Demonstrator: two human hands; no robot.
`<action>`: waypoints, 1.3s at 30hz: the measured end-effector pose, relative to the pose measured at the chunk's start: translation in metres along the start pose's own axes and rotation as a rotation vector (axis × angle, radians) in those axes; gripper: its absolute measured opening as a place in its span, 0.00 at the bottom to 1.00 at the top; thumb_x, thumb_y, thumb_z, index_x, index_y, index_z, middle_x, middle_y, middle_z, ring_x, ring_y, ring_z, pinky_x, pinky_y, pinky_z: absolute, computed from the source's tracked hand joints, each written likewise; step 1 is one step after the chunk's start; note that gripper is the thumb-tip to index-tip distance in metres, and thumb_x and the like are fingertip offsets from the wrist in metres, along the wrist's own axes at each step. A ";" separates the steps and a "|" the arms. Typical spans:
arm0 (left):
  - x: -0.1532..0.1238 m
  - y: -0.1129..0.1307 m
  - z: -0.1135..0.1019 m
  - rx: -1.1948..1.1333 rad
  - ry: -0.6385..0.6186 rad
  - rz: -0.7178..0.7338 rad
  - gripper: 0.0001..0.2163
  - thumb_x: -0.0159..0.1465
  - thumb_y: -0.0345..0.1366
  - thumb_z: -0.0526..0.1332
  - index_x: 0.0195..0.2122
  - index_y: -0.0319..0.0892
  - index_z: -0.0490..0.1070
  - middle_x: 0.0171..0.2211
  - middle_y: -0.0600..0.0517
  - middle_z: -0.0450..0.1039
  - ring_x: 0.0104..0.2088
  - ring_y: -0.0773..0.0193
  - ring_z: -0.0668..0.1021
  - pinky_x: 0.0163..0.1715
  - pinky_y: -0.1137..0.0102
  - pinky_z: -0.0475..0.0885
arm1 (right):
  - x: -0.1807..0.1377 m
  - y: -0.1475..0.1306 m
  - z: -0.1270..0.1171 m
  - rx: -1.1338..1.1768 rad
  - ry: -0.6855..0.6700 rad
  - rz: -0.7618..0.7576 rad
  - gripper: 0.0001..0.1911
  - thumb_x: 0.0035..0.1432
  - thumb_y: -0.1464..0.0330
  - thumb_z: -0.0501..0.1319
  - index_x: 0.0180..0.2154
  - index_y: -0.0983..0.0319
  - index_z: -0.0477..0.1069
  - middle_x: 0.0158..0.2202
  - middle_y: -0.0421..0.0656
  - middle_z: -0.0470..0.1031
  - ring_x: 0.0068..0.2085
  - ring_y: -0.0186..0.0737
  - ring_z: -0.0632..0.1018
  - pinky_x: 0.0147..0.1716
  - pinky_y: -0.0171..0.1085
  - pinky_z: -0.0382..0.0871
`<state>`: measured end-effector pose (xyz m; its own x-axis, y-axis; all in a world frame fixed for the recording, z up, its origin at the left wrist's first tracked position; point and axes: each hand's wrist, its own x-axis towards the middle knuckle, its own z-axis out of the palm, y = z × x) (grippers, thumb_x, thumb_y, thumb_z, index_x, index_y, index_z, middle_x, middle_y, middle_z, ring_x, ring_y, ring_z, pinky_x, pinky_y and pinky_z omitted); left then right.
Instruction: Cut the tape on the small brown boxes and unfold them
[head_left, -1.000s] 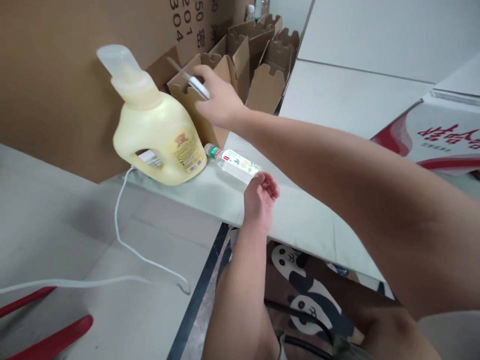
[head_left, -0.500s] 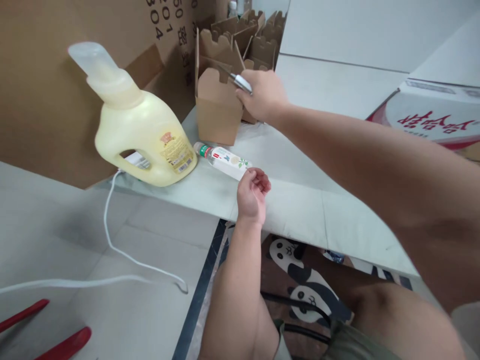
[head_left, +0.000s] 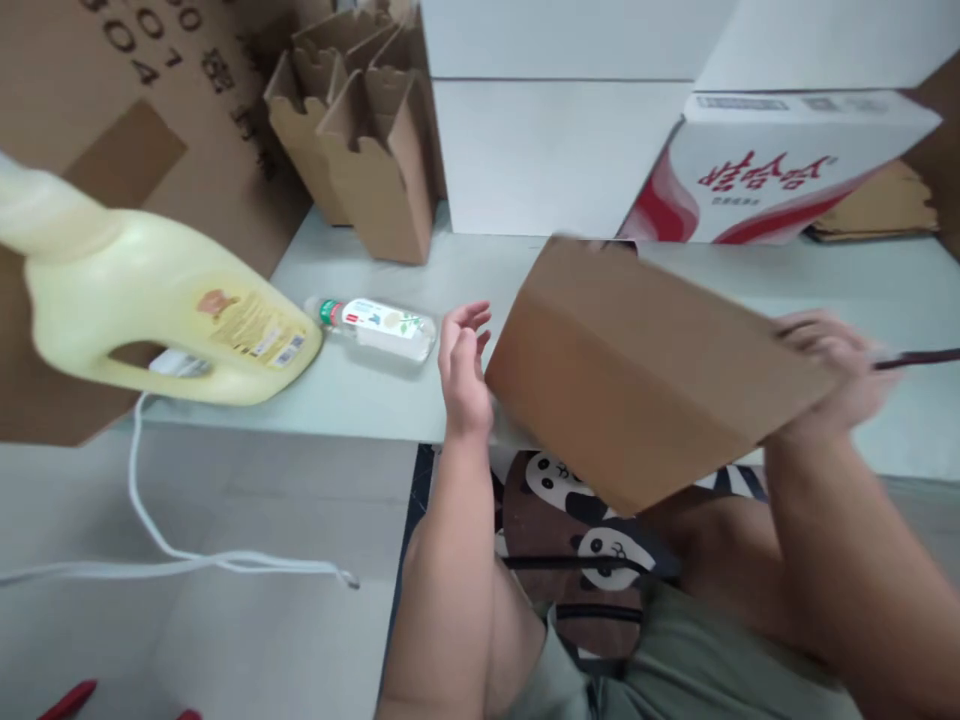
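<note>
My right hand (head_left: 832, 375) grips a brown cardboard box (head_left: 637, 375) by one end. The box is tilted over the table's front edge and my lap, slightly blurred. A slim dark tool (head_left: 922, 358) sticks out to the right of the same hand; its kind is not clear. Just left of the box, my left hand (head_left: 466, 370) is raised with its fingers apart, holding nothing. Whether its fingertips touch the box I cannot tell. A clear plastic bottle (head_left: 386, 330) with a white label lies on its side beyond this hand.
A large pale yellow jug (head_left: 172, 290) stands at the left table edge, beside a big carton (head_left: 127, 150). Several open cardboard boxes (head_left: 382, 180) stand at the back left. White panels (head_left: 555, 150) and a red-and-white carton (head_left: 780, 180) line the back. A white cable (head_left: 135, 470) hangs down.
My right hand has drawn one cardboard box away from the group at the back, to the right and toward me. My left hand has opened somewhat. The camera has turned right.
</note>
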<state>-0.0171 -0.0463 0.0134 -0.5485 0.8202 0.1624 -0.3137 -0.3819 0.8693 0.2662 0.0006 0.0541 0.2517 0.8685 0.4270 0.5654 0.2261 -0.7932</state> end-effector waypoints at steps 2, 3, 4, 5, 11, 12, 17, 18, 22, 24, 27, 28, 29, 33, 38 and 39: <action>-0.004 -0.004 0.007 0.049 -0.185 -0.015 0.20 0.61 0.57 0.63 0.47 0.50 0.78 0.52 0.48 0.77 0.56 0.55 0.76 0.55 0.65 0.70 | -0.016 0.001 -0.002 0.044 0.015 -0.068 0.25 0.51 0.41 0.52 0.18 0.54 0.59 0.26 0.52 0.72 0.35 0.56 0.78 0.39 0.58 0.72; -0.007 -0.006 0.009 0.083 -0.238 -0.009 0.23 0.59 0.58 0.65 0.48 0.50 0.78 0.52 0.47 0.77 0.57 0.53 0.76 0.56 0.64 0.70 | -0.021 0.003 -0.003 0.054 0.006 -0.095 0.24 0.51 0.42 0.54 0.19 0.54 0.61 0.26 0.51 0.72 0.34 0.55 0.78 0.40 0.57 0.72; -0.008 -0.008 0.010 0.115 -0.270 -0.002 0.24 0.58 0.59 0.66 0.50 0.50 0.77 0.53 0.47 0.77 0.57 0.52 0.76 0.56 0.63 0.70 | -0.024 0.004 -0.003 0.065 0.004 -0.104 0.22 0.52 0.43 0.56 0.22 0.53 0.64 0.27 0.50 0.73 0.34 0.54 0.78 0.40 0.56 0.73; -0.009 -0.009 0.009 0.143 -0.285 0.004 0.26 0.57 0.59 0.67 0.51 0.51 0.77 0.53 0.47 0.77 0.57 0.51 0.77 0.57 0.62 0.70 | -0.026 0.007 -0.004 0.082 0.005 -0.087 0.20 0.51 0.44 0.59 0.26 0.53 0.65 0.29 0.49 0.74 0.35 0.54 0.79 0.41 0.55 0.73; -0.005 -0.017 0.008 0.261 -0.282 0.071 0.32 0.50 0.63 0.70 0.52 0.52 0.73 0.53 0.47 0.76 0.57 0.48 0.76 0.57 0.57 0.70 | -0.025 0.019 -0.009 0.174 -0.025 0.263 0.23 0.47 0.51 0.66 0.42 0.53 0.66 0.33 0.42 0.75 0.34 0.47 0.79 0.37 0.48 0.74; -0.005 -0.017 0.010 0.270 -0.278 0.085 0.32 0.50 0.63 0.70 0.52 0.52 0.73 0.53 0.47 0.75 0.58 0.48 0.76 0.58 0.57 0.70 | -0.024 0.020 -0.010 0.139 -0.047 0.313 0.19 0.48 0.52 0.66 0.39 0.54 0.68 0.33 0.42 0.76 0.34 0.47 0.78 0.37 0.47 0.73; -0.009 -0.013 0.021 0.308 -0.240 0.144 0.31 0.46 0.61 0.73 0.48 0.53 0.73 0.47 0.50 0.75 0.54 0.52 0.76 0.56 0.59 0.70 | -0.019 0.024 -0.013 0.328 -0.183 0.450 0.16 0.51 0.56 0.68 0.38 0.57 0.72 0.39 0.43 0.81 0.40 0.47 0.81 0.39 0.45 0.75; -0.012 -0.012 0.023 0.300 -0.236 0.149 0.31 0.45 0.60 0.74 0.47 0.53 0.73 0.45 0.51 0.74 0.53 0.53 0.76 0.55 0.60 0.70 | -0.019 0.024 -0.014 0.377 -0.186 0.462 0.15 0.51 0.57 0.68 0.38 0.57 0.73 0.39 0.44 0.81 0.41 0.47 0.81 0.39 0.44 0.75; -0.026 -0.006 0.028 0.308 -0.199 0.141 0.25 0.48 0.61 0.72 0.37 0.49 0.75 0.37 0.52 0.72 0.40 0.60 0.76 0.46 0.65 0.73 | -0.020 0.025 -0.022 0.341 -0.175 0.455 0.15 0.50 0.56 0.69 0.33 0.58 0.71 0.35 0.42 0.80 0.38 0.47 0.81 0.37 0.44 0.74; -0.034 -0.003 0.030 0.374 -0.180 0.199 0.25 0.49 0.64 0.69 0.31 0.45 0.75 0.34 0.51 0.70 0.36 0.62 0.74 0.44 0.66 0.72 | -0.020 0.025 -0.026 0.289 -0.192 0.425 0.16 0.50 0.54 0.69 0.30 0.57 0.68 0.31 0.41 0.77 0.36 0.46 0.79 0.36 0.44 0.73; -0.048 -0.003 0.037 0.464 -0.145 0.240 0.29 0.47 0.69 0.67 0.29 0.44 0.76 0.37 0.49 0.71 0.38 0.61 0.75 0.43 0.67 0.72 | -0.019 0.026 -0.031 0.335 -0.208 0.398 0.16 0.52 0.55 0.68 0.32 0.56 0.66 0.31 0.40 0.77 0.36 0.45 0.79 0.37 0.43 0.73; -0.052 -0.004 0.039 0.475 -0.131 0.216 0.30 0.46 0.69 0.67 0.30 0.43 0.77 0.37 0.49 0.72 0.38 0.61 0.75 0.42 0.67 0.72 | -0.018 0.027 -0.033 0.376 -0.213 0.385 0.15 0.53 0.55 0.67 0.34 0.56 0.67 0.34 0.40 0.78 0.37 0.44 0.79 0.38 0.43 0.74; -0.057 -0.007 0.042 0.480 -0.120 0.186 0.31 0.45 0.70 0.67 0.31 0.43 0.77 0.37 0.49 0.72 0.38 0.61 0.76 0.41 0.68 0.73 | -0.018 0.029 -0.035 0.415 -0.221 0.365 0.14 0.54 0.57 0.67 0.37 0.56 0.67 0.37 0.41 0.78 0.39 0.44 0.79 0.40 0.43 0.74; -0.076 -0.022 0.053 0.491 -0.042 0.141 0.31 0.47 0.66 0.69 0.37 0.42 0.78 0.36 0.49 0.75 0.37 0.61 0.78 0.41 0.68 0.73 | -0.014 0.041 -0.046 0.471 -0.270 0.252 0.21 0.54 0.63 0.66 0.48 0.54 0.65 0.52 0.42 0.74 0.49 0.44 0.77 0.48 0.44 0.73; -0.100 -0.035 0.067 0.430 0.015 0.121 0.25 0.50 0.57 0.73 0.40 0.43 0.77 0.39 0.50 0.76 0.42 0.59 0.79 0.48 0.66 0.73 | -0.008 0.062 -0.052 0.436 -0.344 0.177 0.13 0.55 0.66 0.62 0.43 0.54 0.66 0.51 0.41 0.70 0.52 0.43 0.74 0.51 0.44 0.72; -0.104 -0.036 0.069 0.416 0.003 0.119 0.25 0.50 0.56 0.73 0.41 0.43 0.76 0.40 0.50 0.76 0.43 0.59 0.79 0.49 0.66 0.73 | -0.007 0.064 -0.052 0.431 -0.383 0.161 0.09 0.55 0.66 0.61 0.40 0.55 0.66 0.50 0.42 0.70 0.53 0.43 0.73 0.52 0.44 0.71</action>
<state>0.1048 -0.0880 -0.0021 -0.5648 0.7791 0.2719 0.0910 -0.2687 0.9589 0.3418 -0.0144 0.0227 -0.0387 0.9858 0.1632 0.1537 0.1672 -0.9739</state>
